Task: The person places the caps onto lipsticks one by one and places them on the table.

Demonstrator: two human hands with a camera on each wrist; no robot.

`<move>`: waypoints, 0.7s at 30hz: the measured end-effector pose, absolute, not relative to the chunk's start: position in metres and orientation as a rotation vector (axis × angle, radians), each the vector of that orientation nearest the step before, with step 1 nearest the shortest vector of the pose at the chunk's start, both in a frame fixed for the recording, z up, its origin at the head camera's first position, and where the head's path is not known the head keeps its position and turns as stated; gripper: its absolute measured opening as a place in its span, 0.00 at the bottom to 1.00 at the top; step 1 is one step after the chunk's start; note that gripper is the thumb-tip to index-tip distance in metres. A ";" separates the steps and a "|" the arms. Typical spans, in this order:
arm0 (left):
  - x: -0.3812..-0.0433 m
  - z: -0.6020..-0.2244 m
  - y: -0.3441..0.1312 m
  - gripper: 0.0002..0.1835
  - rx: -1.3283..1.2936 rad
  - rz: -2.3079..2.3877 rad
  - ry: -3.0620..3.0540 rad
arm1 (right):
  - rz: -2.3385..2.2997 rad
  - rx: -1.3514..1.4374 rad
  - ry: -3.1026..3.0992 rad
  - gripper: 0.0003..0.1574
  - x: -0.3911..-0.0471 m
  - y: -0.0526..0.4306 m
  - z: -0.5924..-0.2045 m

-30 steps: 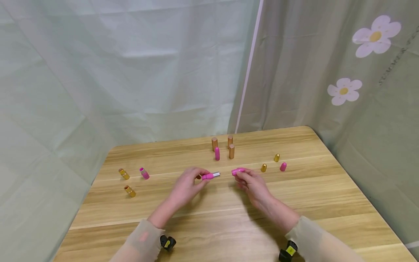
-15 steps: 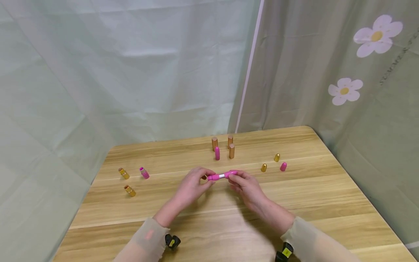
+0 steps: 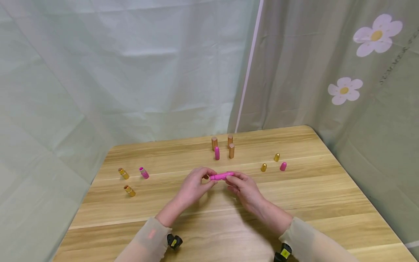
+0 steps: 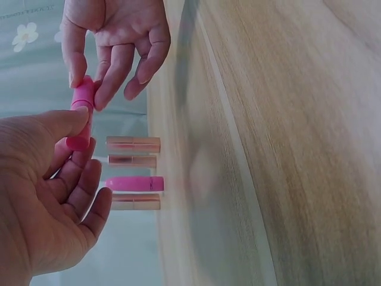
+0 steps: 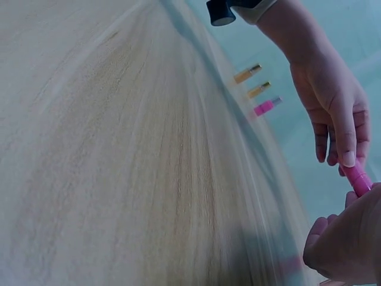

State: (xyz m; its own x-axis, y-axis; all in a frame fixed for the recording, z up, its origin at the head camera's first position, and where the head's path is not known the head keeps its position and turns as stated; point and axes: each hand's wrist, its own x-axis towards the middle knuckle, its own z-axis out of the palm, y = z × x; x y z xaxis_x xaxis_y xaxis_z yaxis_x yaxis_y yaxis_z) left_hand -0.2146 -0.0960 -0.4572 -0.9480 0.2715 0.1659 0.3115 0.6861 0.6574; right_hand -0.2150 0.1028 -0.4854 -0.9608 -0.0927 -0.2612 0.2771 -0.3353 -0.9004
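Left hand [image 3: 194,186] pinching one end of a pink lipstick tube [image 3: 220,177], my right hand [image 3: 247,190] pinching the other, all closed up, insides hidden, tube right between them

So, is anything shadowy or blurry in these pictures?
Head view: left hand and right hand cast soft shadows on the wooden tabletop, with a pale glare; left wrist view: a hazy smear on the tabletop; right wrist view: a soft dark patch near the bottom.
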 end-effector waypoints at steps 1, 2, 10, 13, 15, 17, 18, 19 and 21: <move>-0.215 -0.457 -0.096 0.11 -0.497 -1.120 -2.831 | -2.388 0.236 1.658 0.14 -0.215 0.103 -0.486; -0.215 -0.457 -0.096 0.11 -0.500 -1.119 -2.829 | -2.391 0.234 1.658 0.14 -0.215 0.103 -0.487; -0.214 -0.457 -0.093 0.11 -0.518 -1.111 -2.823 | -2.408 0.241 1.651 0.14 -0.213 0.102 -0.488; -0.214 -0.458 -0.092 0.10 -0.525 -1.103 -2.818 | -2.412 0.234 1.649 0.14 -0.212 0.102 -0.488; -0.214 -0.459 -0.092 0.10 -0.524 -1.107 -2.813 | -2.413 0.229 1.644 0.14 -0.212 0.102 -0.488; -0.214 -0.460 -0.091 0.10 -0.520 -1.112 -2.814 | -2.413 0.226 1.640 0.13 -0.212 0.102 -0.488; -0.213 -0.460 -0.091 0.10 -0.519 -1.112 -2.817 | -2.414 0.232 1.636 0.13 -0.212 0.102 -0.488; -0.213 -0.461 -0.091 0.10 -0.516 -1.111 -2.821 | -2.410 0.224 1.646 0.13 -0.212 0.102 -0.488; -0.213 -0.462 -0.091 0.10 -0.513 -1.106 -2.834 | -2.406 0.224 1.650 0.12 -0.213 0.102 -0.489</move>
